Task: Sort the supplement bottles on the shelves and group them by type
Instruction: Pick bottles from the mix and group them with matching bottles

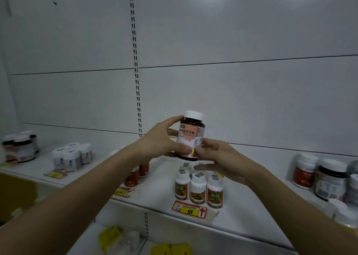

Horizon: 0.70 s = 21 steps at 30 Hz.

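Bottle held: a dark bottle [191, 136] with a white cap and a pink-and-white label is kept upright at the centre of the frame, lifted clear of the shelf [155, 188].
Long axis: it is seen as vertical, cap up, label turned toward the camera.
Left hand [160, 140]: it is wrapped round the left side of the bottle, fingertips up near the cap, thumb low on the front.
Right hand [219, 157]: it is set at the lower right of the bottle, thumb and forefinger pinching near the base; the other fingers are spread loosely underneath.
Matching group: similar dark bottles with white caps [19, 148] are seen at the far left of the frame, well apart from the held bottle; another dark jar [329, 179] stands at the right edge among mixed bottles.
Directly below: orange-labelled bottles [198, 187] stand in a cluster under the right hand, near a yellow price tag [190, 209].
Other groups: small white jars [71, 156] are placed left of centre; red-labelled bottles [135, 175] are partly hidden behind the left forearm.
Deciding relation: the likely matching group is judged to lie leftward, so the left hand is the nearer carrier.
Risk: the orange-labelled cluster could be knocked if the bottle is lowered straight down.
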Each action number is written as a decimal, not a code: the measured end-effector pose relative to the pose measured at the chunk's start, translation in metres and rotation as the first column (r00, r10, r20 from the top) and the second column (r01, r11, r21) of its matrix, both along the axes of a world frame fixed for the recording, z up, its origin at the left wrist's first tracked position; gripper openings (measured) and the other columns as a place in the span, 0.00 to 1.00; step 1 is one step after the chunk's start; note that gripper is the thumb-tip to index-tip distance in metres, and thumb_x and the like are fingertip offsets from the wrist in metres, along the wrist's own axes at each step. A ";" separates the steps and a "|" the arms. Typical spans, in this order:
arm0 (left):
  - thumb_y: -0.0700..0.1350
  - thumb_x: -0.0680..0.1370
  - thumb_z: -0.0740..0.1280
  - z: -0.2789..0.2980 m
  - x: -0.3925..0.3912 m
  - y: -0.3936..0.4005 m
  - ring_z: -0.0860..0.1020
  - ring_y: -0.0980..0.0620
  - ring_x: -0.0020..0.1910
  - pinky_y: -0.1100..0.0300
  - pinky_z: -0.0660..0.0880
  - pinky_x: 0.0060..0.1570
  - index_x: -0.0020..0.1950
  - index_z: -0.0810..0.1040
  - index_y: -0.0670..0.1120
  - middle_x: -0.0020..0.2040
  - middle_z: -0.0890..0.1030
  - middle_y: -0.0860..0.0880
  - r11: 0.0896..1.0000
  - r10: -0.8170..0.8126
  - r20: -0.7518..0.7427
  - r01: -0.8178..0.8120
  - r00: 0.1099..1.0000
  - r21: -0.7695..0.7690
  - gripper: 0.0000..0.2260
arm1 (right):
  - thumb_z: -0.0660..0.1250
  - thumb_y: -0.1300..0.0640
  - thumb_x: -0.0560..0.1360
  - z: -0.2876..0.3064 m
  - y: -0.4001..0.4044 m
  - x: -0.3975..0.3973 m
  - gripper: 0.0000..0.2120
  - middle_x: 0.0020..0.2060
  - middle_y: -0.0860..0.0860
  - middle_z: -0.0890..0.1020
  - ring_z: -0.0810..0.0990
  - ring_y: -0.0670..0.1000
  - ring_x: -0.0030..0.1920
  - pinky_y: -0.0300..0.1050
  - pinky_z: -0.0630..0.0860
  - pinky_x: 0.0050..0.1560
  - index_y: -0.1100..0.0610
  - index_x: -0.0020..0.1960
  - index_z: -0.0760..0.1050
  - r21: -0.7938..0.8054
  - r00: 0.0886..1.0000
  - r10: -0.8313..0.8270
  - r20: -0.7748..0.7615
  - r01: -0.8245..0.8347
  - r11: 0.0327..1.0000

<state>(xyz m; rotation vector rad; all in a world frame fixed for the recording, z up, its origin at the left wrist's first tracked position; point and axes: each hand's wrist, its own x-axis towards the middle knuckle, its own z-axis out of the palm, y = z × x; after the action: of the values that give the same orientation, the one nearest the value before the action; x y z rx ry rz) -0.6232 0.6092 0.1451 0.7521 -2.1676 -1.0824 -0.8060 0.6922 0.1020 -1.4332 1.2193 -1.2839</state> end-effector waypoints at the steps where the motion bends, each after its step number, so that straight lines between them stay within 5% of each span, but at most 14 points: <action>1: 0.39 0.66 0.79 -0.003 0.006 0.002 0.83 0.52 0.51 0.54 0.82 0.48 0.75 0.62 0.58 0.58 0.78 0.53 0.998 0.042 0.017 -0.041 0.999 -0.055 0.44 | 0.66 0.51 0.78 0.005 -0.002 0.005 0.15 0.56 0.48 0.83 0.83 0.48 0.56 0.49 0.80 0.56 0.49 0.65 0.74 -0.034 0.995 -0.060 -0.082 0.057 0.998; 7: 0.45 0.65 0.80 -0.016 0.050 0.002 0.80 0.56 0.50 0.62 0.79 0.47 0.71 0.69 0.55 0.57 0.77 0.57 0.957 0.198 -0.035 -0.201 0.980 -0.210 0.37 | 0.70 0.44 0.74 0.053 -0.026 0.057 0.20 0.54 0.49 0.81 0.82 0.48 0.52 0.44 0.81 0.48 0.52 0.61 0.76 -0.308 0.896 -0.378 -0.232 0.301 0.902; 14: 0.47 0.66 0.79 -0.020 0.165 -0.039 0.83 0.53 0.49 0.52 0.82 0.50 0.69 0.70 0.56 0.57 0.80 0.53 0.964 0.226 -0.128 -0.240 0.966 -0.111 0.34 | 0.71 0.49 0.74 0.071 -0.077 0.169 0.14 0.51 0.52 0.83 0.83 0.50 0.51 0.47 0.83 0.49 0.55 0.56 0.80 -0.318 0.903 -0.298 -0.310 0.197 0.928; 21: 0.43 0.66 0.80 -0.022 0.303 -0.108 0.83 0.53 0.50 0.54 0.81 0.50 0.64 0.72 0.57 0.54 0.81 0.53 0.940 0.296 -0.147 -0.315 0.944 -0.130 0.30 | 0.72 0.43 0.72 0.089 -0.149 0.308 0.20 0.50 0.45 0.81 0.81 0.45 0.49 0.44 0.80 0.48 0.49 0.60 0.77 -0.315 0.816 -0.248 -0.521 0.086 0.945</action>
<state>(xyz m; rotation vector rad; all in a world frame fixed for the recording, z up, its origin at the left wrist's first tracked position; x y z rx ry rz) -0.3199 0.5009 0.1228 0.8909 -1.9228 -0.7735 -0.4981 0.5428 0.1909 -2.0430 1.6244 -1.2277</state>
